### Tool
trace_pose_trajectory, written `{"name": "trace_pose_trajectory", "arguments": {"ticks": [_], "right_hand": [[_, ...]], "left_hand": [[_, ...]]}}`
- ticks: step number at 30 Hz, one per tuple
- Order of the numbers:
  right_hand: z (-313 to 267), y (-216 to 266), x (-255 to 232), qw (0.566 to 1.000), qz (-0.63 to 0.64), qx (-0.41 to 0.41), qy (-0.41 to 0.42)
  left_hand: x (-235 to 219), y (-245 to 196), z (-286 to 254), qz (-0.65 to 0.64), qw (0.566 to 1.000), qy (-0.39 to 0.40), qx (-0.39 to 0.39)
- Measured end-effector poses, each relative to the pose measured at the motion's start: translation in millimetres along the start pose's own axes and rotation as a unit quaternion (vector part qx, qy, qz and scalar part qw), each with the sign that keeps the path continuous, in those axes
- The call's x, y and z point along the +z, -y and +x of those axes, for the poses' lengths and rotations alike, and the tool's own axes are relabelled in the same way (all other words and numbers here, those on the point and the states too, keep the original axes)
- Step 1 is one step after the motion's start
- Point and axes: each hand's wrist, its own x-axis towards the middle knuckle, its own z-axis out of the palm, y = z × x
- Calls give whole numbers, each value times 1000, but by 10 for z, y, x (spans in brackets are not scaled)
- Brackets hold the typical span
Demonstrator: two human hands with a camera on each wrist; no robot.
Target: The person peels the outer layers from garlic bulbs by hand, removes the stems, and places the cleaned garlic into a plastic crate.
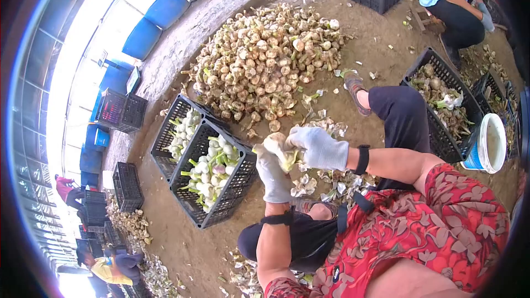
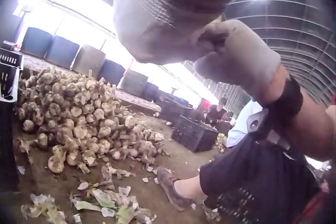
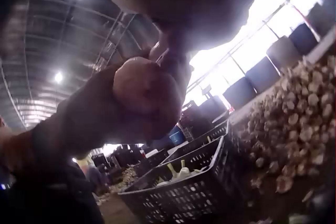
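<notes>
A pale garlic bulb with loose outer skin hanging from it is held between the two gloved hands. The left hand, in a light grey glove, grips it from below. From the other side, the right hand has its curled fingers on the bulb and its skin. In the left wrist view the right hand meets the left hand, their gloves hiding most of the bulb. The right wrist view is dark around the hands. Just beyond the left hand stands a black crate with cleaned white garlic.
A large heap of untrimmed garlic lies ahead. A second black crate adjoins the first. To the right are a crate of trimmings and a white bucket. Peeled skins litter the ground. Another person sits at upper right.
</notes>
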Motion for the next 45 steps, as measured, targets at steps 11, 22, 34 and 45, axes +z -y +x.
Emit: {"name": "trace_pose_trajectory", "arguments": {"ticks": [11, 22, 34, 45], "right_hand": [[236, -485, -342, 981, -11, 119, -150], [-55, -39, -207, 921, 337, 197, -3], [229, -414, -308, 991, -114, 45, 58], [-49, -421, -118, 895, 403, 189, -8]], "left_hand": [[104, -155, -239, 20, 988, 84, -127], [59, 32, -75, -51, 983, 63, -163], [-23, 100, -165, 47, 972, 119, -198], [26, -106, -125, 9, 993, 74, -95]]}}
